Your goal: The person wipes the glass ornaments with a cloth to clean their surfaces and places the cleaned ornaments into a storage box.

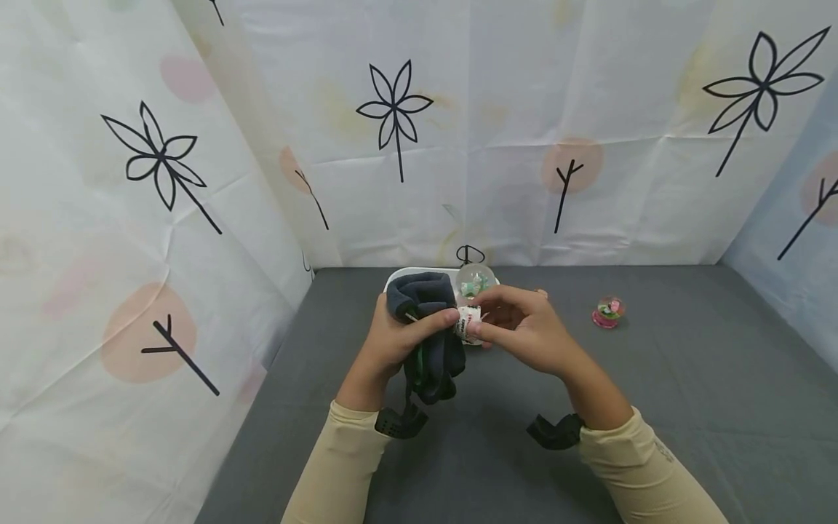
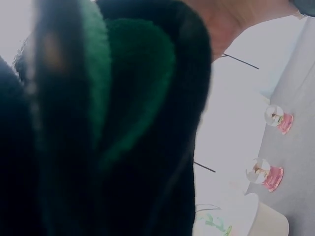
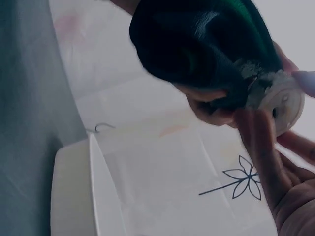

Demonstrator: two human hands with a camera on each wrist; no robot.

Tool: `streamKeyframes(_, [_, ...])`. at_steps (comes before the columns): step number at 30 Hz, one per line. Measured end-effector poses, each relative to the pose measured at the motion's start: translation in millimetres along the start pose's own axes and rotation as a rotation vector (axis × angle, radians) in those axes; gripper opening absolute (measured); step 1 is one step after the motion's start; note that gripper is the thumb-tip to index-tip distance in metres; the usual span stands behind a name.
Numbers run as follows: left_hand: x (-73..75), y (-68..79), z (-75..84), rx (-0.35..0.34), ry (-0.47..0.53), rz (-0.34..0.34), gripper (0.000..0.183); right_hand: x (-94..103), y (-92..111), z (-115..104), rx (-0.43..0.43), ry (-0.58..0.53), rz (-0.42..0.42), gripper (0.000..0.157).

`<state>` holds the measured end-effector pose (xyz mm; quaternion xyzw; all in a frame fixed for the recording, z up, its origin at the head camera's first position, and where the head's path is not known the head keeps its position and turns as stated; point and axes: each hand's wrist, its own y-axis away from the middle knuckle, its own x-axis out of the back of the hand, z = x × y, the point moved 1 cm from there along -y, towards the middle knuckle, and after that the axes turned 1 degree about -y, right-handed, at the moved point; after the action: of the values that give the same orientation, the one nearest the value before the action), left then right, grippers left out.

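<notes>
My left hand (image 1: 386, 335) grips a folded dark blue-grey cloth (image 1: 425, 291), whose green inner side (image 2: 142, 88) shows in the left wrist view. A small round white piece (image 1: 468, 320) with red and black print sticks out of the cloth's right side. It looks like the base of a small ornament; the cloth hides the rest. My right hand (image 1: 530, 331) pinches this piece between thumb and fingers. In the right wrist view its round, pale underside (image 3: 288, 108) faces the camera, with fingers on both sides. My left thumb lies over the cloth beside it.
A white tray (image 1: 402, 272) stands behind the hands, partly hidden. A clear snow globe (image 1: 475, 279) with green figures is at the tray. To the right sits a pink-based snow globe (image 1: 609, 311); the left wrist view shows two pink-based ones (image 2: 273, 179). A patterned curtain (image 1: 511, 204) hangs behind.
</notes>
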<state>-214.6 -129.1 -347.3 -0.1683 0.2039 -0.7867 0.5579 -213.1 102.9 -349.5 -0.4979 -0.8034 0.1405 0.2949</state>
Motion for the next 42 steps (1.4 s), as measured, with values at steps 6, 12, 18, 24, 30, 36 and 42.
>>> streamKeyframes(6, [2.5, 2.0, 1.4, -0.016, -0.013, 0.034, 0.022, -3.4, 0.4, 0.6, -0.057, -0.007, 0.008, 0.038])
streamKeyframes(12, [4.1, 0.6, 3.9, -0.040, 0.010, 0.040, 0.017, -6.1, -0.8, 1.5, 0.229, 0.032, 0.031, 0.067])
streamKeyframes(18, [4.1, 1.4, 3.4, 0.004, -0.009, 0.062, 0.022, -7.1, -1.9, 3.2, 0.378, 0.040, 0.047, 0.062])
streamKeyframes(24, [2.9, 0.8, 3.7, -0.016, 0.020, 0.023, 0.020, -7.8, -2.9, 3.5, 0.405, 0.047, 0.058, 0.062])
streamKeyframes(30, [-1.0, -1.2, 4.5, -0.040, 0.044, -0.031, 0.026, -6.1, -1.2, 1.1, 0.161, -0.023, 0.087, 0.038])
streamKeyframes(36, [-1.5, -1.1, 3.0, -0.046, -0.015, 0.002, 0.026, -3.0, -1.0, -4.7, 0.075, -0.042, 0.080, 0.038])
streamKeyframes(42, [0.8, 0.4, 3.3, -0.026, -0.030, 0.039, 0.024, -1.3, -0.7, -7.2, 0.275, 0.020, 0.099, 0.061])
